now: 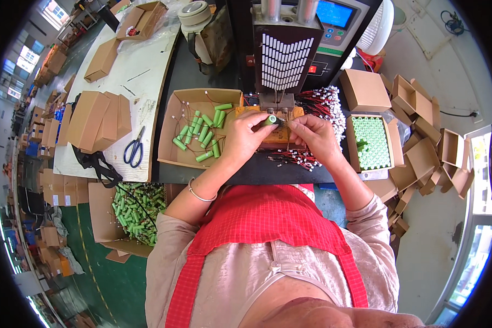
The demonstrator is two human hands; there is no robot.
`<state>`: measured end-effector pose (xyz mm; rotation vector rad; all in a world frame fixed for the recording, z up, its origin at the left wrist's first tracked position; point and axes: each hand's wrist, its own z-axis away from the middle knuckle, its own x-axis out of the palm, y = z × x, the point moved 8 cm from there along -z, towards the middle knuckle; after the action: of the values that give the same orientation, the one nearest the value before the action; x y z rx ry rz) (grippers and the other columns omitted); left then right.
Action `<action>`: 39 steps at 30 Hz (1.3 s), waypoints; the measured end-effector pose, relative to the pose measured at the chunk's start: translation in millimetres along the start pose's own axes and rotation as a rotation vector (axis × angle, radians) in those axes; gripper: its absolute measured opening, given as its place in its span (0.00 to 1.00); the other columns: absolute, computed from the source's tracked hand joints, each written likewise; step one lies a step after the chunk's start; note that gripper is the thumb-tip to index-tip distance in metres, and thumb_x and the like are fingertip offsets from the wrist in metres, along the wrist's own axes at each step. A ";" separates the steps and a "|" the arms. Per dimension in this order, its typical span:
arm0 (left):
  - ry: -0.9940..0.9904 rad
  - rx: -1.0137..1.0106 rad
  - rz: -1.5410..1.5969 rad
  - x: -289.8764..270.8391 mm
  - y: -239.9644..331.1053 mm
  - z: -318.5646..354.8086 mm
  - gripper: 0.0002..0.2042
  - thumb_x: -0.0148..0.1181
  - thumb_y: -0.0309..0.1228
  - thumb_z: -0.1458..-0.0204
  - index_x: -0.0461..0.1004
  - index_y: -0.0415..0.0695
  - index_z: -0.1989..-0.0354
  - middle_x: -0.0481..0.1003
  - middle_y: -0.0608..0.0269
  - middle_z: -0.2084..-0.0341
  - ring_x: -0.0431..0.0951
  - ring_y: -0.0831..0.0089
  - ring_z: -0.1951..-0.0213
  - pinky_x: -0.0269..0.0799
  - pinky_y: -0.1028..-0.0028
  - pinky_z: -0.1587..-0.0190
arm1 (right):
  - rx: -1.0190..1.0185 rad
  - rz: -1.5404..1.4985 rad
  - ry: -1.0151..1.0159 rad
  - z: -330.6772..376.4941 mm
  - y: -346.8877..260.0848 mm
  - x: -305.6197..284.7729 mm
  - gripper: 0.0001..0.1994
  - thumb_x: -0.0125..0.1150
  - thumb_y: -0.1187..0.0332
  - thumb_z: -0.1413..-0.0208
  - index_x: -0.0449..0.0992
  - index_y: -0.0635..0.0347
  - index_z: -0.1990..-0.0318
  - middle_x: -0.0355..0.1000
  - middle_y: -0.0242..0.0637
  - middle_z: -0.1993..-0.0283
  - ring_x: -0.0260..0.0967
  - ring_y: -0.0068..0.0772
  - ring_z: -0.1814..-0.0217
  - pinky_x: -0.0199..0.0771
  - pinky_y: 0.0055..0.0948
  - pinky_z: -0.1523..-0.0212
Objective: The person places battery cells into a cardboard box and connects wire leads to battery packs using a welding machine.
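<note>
Head view: left hand fingers grip a green battery cell, end-on toward the camera; right hand fingers pinch its wire.

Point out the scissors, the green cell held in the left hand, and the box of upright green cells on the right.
scissors (135, 147): head view, on the blue handles.
green cell (270, 119): head view, on its end.
box of upright green cells (370, 143): head view, on the cell tops.

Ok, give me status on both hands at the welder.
Left hand holds a green cell under the welder head. Right hand pinches a thin wire beside it. Nothing in the way.
</note>
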<state>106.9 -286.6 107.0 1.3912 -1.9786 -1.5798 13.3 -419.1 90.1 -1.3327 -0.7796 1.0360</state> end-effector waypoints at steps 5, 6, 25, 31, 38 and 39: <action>-0.050 -0.052 -0.043 4.5 -1.3 -3.2 0.10 0.63 0.26 0.60 0.75 0.36 0.68 0.74 0.52 0.76 0.74 0.61 0.72 0.68 0.70 0.68 | 0.033 0.007 -0.027 -10.4 2.4 6.4 0.09 0.56 0.64 0.45 0.74 0.62 0.68 0.71 0.27 0.78 0.64 0.12 0.78 0.63 0.12 0.77; -0.023 -0.007 -0.073 3.2 -1.7 -5.0 0.09 0.63 0.26 0.60 0.75 0.36 0.69 0.74 0.52 0.76 0.74 0.60 0.72 0.68 0.70 0.68 | 0.032 0.001 -0.031 -12.0 2.5 7.8 0.09 0.57 0.64 0.45 0.74 0.62 0.69 0.71 0.27 0.78 0.64 0.12 0.78 0.63 0.12 0.77; -0.312 -0.522 0.902 17.5 -13.9 16.8 0.12 0.60 0.23 0.52 0.73 0.36 0.58 0.71 0.58 0.55 0.73 0.80 0.60 0.70 0.79 0.56 | -0.259 0.211 -0.286 22.3 -27.0 11.8 0.07 0.62 0.69 0.51 0.78 0.64 0.68 0.73 0.31 0.76 0.69 0.15 0.74 0.68 0.17 0.74; -0.136 -0.339 0.574 10.5 -27.6 10.5 0.12 0.59 0.20 0.53 0.72 0.35 0.59 0.74 0.59 0.62 0.75 0.76 0.63 0.71 0.79 0.60 | -0.347 0.248 0.047 12.4 -24.0 15.9 0.07 0.59 0.71 0.49 0.77 0.66 0.66 0.72 0.32 0.77 0.68 0.15 0.76 0.67 0.16 0.76; 0.027 -0.075 0.096 0.6 -14.5 2.3 0.11 0.62 0.22 0.57 0.74 0.34 0.64 0.76 0.55 0.70 0.77 0.70 0.69 0.71 0.77 0.66 | -0.133 0.093 0.081 -6.5 -0.4 12.5 0.08 0.58 0.70 0.48 0.77 0.66 0.66 0.69 0.26 0.80 0.62 0.12 0.80 0.62 0.14 0.80; 0.040 -0.046 0.062 -0.8 -11.2 1.7 0.11 0.62 0.22 0.58 0.74 0.34 0.64 0.76 0.53 0.70 0.77 0.68 0.69 0.72 0.76 0.67 | -0.141 0.129 0.080 -7.7 -1.4 13.1 0.08 0.58 0.70 0.48 0.77 0.67 0.67 0.69 0.27 0.80 0.62 0.12 0.80 0.62 0.14 0.80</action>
<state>111.9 -284.5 97.0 1.3209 -1.9309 -1.5488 25.5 -409.9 89.2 -1.5531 -0.7248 1.0373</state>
